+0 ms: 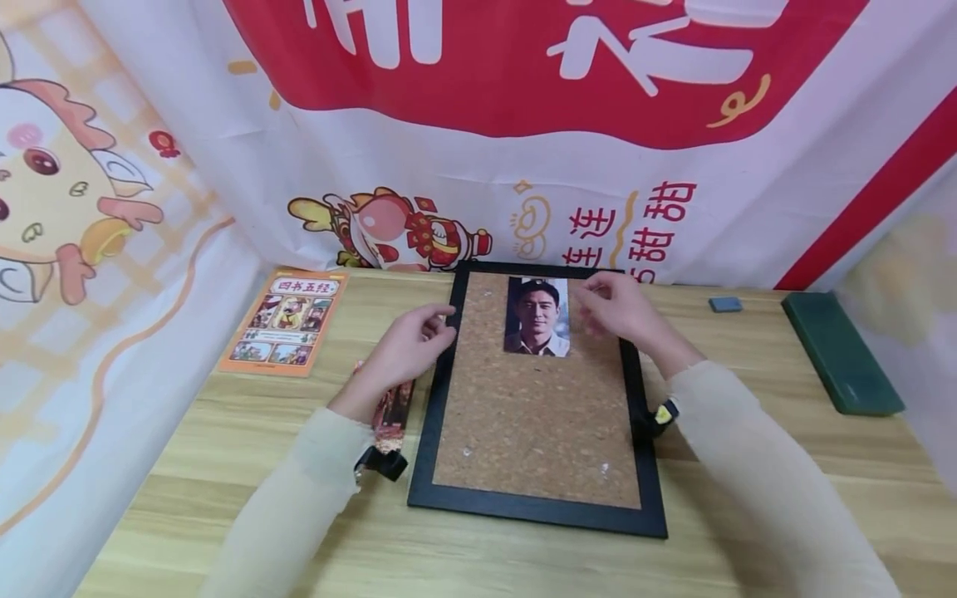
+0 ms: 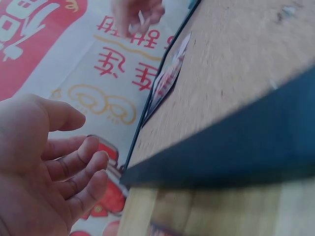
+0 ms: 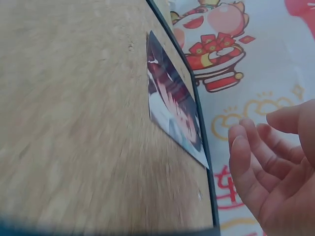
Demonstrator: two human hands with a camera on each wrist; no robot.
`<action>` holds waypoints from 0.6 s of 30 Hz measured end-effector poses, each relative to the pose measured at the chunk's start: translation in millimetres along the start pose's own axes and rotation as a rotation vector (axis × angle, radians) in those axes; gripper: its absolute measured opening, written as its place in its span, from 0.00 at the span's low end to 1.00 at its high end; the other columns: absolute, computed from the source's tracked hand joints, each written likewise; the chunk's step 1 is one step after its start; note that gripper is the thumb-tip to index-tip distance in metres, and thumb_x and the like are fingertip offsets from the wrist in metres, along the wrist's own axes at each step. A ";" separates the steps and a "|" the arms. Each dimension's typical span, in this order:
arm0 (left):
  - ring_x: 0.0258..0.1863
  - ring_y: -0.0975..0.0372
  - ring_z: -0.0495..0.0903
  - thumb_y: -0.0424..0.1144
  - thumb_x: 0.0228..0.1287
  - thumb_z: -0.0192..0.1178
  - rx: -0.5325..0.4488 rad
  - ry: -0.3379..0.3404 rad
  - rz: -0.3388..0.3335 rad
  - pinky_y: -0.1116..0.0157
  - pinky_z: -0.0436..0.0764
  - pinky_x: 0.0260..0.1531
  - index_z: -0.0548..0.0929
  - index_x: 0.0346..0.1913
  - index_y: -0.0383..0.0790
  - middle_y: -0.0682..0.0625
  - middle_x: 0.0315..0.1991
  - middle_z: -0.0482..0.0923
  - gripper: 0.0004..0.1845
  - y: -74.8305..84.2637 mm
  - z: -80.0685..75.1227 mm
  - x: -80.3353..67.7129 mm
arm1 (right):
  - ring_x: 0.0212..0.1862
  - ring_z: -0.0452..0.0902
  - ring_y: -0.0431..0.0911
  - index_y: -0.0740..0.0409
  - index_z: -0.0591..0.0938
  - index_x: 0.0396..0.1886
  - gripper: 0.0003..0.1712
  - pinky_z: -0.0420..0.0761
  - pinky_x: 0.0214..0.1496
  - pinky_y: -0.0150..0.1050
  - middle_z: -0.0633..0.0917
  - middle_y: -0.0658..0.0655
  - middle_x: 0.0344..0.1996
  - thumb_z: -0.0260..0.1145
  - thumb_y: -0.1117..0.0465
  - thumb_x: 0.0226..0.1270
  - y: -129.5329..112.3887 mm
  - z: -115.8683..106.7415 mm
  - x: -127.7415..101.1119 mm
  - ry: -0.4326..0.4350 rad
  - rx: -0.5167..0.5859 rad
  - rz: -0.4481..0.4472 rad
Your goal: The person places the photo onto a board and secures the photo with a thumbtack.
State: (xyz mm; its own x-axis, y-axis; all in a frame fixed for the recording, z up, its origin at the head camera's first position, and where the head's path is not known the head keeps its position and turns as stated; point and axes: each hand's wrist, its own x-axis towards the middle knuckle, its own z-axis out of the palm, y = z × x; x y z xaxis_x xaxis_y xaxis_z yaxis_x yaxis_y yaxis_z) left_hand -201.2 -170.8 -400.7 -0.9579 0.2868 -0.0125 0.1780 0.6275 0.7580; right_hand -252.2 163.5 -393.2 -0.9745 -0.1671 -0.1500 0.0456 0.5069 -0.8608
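Observation:
A cork board point(image 1: 531, 415) in a black frame point(image 1: 421, 448) lies flat on the wooden table point(image 1: 247, 432). A portrait photo point(image 1: 537, 317) sits at the top of the cork, also seen in the wrist views point(image 2: 167, 78) point(image 3: 172, 103). My left hand point(image 1: 441, 320) hovers at the frame's left edge with fingers loosely curled point(image 2: 74, 167), holding nothing. My right hand point(image 1: 591, 303) hovers just right of the photo, fingers relaxed point(image 3: 256, 157) and nothing visible in them. Two small pins point(image 1: 467, 451) point(image 1: 604, 469) lie on the lower cork.
An orange picture booklet point(image 1: 284, 320) lies at the back left. Narrow printed strips point(image 1: 392, 411) lie under my left wrist. A small grey block point(image 1: 725, 304) and a long dark green box point(image 1: 841, 349) lie at the right. Printed banners point(image 1: 523, 166) hang behind and beside the table.

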 end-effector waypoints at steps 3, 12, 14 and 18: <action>0.35 0.59 0.77 0.45 0.69 0.54 0.005 0.018 -0.019 0.60 0.78 0.34 0.73 0.63 0.45 0.51 0.37 0.77 0.21 -8.3 -9.4 -12.2 | 0.31 0.81 0.57 0.62 0.76 0.49 0.19 0.83 0.31 0.49 0.82 0.68 0.37 0.56 0.51 0.72 3.5 -12.1 -20.2 -0.010 -0.025 -0.020; 0.33 0.59 0.76 0.48 0.69 0.52 0.097 0.045 -0.051 0.61 0.77 0.31 0.73 0.62 0.43 0.52 0.36 0.77 0.22 -23.0 -32.7 -43.6 | 0.31 0.80 0.56 0.59 0.76 0.48 0.20 0.82 0.30 0.50 0.82 0.64 0.35 0.55 0.47 0.72 25.5 -38.2 -61.5 0.011 -0.094 -0.065; 0.32 0.59 0.76 0.48 0.69 0.52 0.121 0.046 -0.065 0.61 0.77 0.30 0.72 0.62 0.43 0.51 0.36 0.77 0.23 -25.6 -36.0 -50.0 | 0.31 0.80 0.56 0.59 0.76 0.48 0.21 0.82 0.29 0.49 0.82 0.64 0.34 0.55 0.46 0.72 33.3 -43.5 -67.8 0.018 -0.108 -0.069; 0.32 0.59 0.76 0.47 0.69 0.53 0.175 0.053 -0.082 0.62 0.76 0.31 0.72 0.62 0.40 0.50 0.37 0.76 0.23 -32.6 -39.5 -60.1 | 0.31 0.79 0.57 0.62 0.76 0.49 0.23 0.82 0.29 0.47 0.82 0.64 0.35 0.54 0.46 0.72 51.0 -53.4 -80.6 0.016 -0.138 -0.069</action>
State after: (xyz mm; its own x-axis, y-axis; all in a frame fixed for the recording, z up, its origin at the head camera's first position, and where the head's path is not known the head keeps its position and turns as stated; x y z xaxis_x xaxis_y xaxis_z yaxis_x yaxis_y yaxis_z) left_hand -158.4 -237.0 -398.9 -0.9804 0.1943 -0.0314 0.1314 0.7648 0.6307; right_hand -183.1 247.9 -399.1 -0.9778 -0.1924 -0.0836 -0.0514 0.6062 -0.7937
